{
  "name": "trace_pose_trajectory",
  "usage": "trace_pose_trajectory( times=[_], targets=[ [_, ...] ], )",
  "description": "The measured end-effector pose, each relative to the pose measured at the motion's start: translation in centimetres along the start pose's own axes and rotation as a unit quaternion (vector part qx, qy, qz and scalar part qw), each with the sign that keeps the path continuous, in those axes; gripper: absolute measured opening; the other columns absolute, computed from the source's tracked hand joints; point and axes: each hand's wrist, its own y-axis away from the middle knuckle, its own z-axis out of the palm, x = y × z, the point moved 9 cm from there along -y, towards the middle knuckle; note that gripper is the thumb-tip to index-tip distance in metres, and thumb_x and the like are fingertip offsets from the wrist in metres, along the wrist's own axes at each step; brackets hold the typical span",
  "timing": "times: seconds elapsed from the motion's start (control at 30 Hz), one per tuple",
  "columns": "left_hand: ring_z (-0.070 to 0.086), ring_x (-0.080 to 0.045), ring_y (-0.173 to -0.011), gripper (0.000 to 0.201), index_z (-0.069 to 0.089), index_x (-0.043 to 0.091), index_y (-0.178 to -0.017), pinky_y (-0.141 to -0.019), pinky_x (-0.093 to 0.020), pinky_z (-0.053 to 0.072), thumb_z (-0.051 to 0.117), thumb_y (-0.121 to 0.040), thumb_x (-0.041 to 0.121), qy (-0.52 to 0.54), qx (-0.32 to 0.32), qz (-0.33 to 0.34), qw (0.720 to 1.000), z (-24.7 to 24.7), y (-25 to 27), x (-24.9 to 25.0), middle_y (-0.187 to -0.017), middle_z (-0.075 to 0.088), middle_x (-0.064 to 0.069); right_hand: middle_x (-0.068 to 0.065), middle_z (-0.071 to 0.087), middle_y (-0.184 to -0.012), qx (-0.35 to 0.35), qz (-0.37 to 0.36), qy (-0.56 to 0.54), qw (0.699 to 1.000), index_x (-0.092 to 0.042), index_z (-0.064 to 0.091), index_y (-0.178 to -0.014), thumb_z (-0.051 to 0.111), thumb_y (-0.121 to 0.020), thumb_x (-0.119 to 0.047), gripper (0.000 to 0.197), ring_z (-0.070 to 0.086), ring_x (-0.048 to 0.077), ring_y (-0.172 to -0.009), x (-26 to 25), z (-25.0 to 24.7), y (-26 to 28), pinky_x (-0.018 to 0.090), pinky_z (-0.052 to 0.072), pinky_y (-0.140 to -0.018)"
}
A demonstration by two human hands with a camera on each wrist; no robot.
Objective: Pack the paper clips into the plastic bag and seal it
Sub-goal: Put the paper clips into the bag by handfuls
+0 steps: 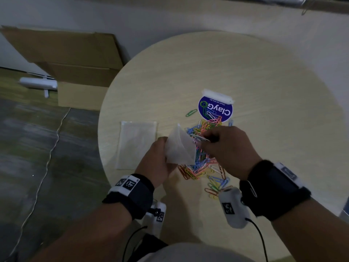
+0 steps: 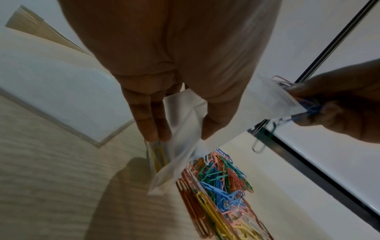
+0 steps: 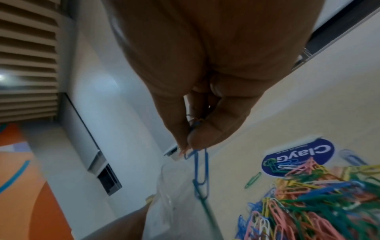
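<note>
My left hand (image 1: pixel 157 157) holds a small clear plastic bag (image 1: pixel 179 148) above the table, its mouth turned toward my right hand; a few yellow clips show inside the plastic bag (image 2: pixel 185 146). My right hand (image 1: pixel 224 146) pinches a bunch of paper clips (image 1: pixel 201 138) at the bag's opening. In the right wrist view, linked blue clips (image 3: pixel 200 168) hang from the pinching fingertips (image 3: pixel 202 138) over the bag. A pile of coloured paper clips (image 1: pixel 204 163) lies on the table under both hands, also seen as the pile (image 2: pixel 222 186) in the left wrist view.
A second flat clear bag (image 1: pixel 137 143) lies on the round wooden table (image 1: pixel 264 91) left of the hands. A blue round sticker (image 1: pixel 215 110) and a lone green clip (image 1: pixel 191 112) sit behind the pile. Cardboard boxes (image 1: pixel 75 72) stand on the floor to the left.
</note>
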Motion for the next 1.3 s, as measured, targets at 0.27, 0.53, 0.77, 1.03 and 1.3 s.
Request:
trace_pose_trajectory(
  times=[0.27, 0.53, 0.77, 1.03, 1.3],
  targets=[
    [0.067, -0.014, -0.086, 0.041, 0.058, 0.012, -0.109, -0.067, -0.020, 0.049, 0.078, -0.074, 0.003, 0.056, 0.030, 0.022, 0.998, 0.2, 0.0, 0.0, -0.101, 0.067, -0.004, 0.011, 0.068, -0.070, -0.050, -0.053, 0.063, 0.995, -0.004, 0.068, -0.078, 0.054, -0.091, -0.033, 0.034, 0.063, 0.026, -0.070, -3.0, 2.1, -1.4, 0.038, 0.049, -0.069],
    [0.066, -0.013, -0.094, 0.062, 0.043, 0.032, -0.124, -0.075, -0.037, 0.057, 0.083, -0.077, 0.024, 0.043, -0.006, -0.025, 0.999, -0.2, 0.3, -1.0, -0.113, 0.062, 0.007, -0.009, 0.067, -0.071, -0.028, 0.070, 0.101, 0.992, -0.024, 0.066, -0.078, 0.075, -0.074, -0.042, 0.020, 0.061, 0.006, -0.066, 7.0, -0.5, 4.2, 0.027, 0.047, -0.066],
    [0.065, -0.001, -0.087, 0.059, 0.038, 0.038, -0.123, -0.073, -0.035, 0.057, 0.081, -0.082, 0.030, 0.044, -0.015, -0.025, 0.999, -0.4, 0.6, -0.7, -0.110, 0.059, 0.013, -0.002, 0.068, -0.096, -0.208, 0.113, 0.203, 0.950, -0.023, 0.063, -0.087, 0.053, -0.080, -0.035, 0.017, 0.064, 0.022, -0.094, 13.8, 8.0, 10.8, 0.030, 0.046, -0.077],
    [0.071, -0.013, -0.072, 0.052, 0.043, 0.035, -0.119, -0.068, -0.046, 0.059, 0.078, -0.084, 0.024, 0.033, -0.013, -0.038, 0.999, -0.4, 0.7, -0.9, -0.102, 0.067, 0.007, 0.003, 0.062, -0.085, 0.015, 0.030, 0.096, 0.995, -0.021, 0.069, -0.087, 0.063, -0.074, -0.026, 0.015, 0.060, 0.030, -0.085, 11.4, 4.7, 4.8, 0.034, 0.045, -0.075],
    [0.069, -0.009, -0.079, 0.057, 0.039, 0.038, -0.121, -0.075, -0.042, 0.059, 0.079, -0.083, 0.024, 0.022, -0.017, -0.048, 0.998, -0.3, 0.9, -1.0, -0.102, 0.060, 0.015, 0.006, 0.041, -0.130, -0.034, 0.089, 0.265, 0.959, -0.019, 0.036, -0.141, 0.059, -0.057, -0.081, 0.107, 0.040, 0.031, -0.113, 11.4, 7.8, 4.9, 0.043, 0.045, -0.091]
  ],
)
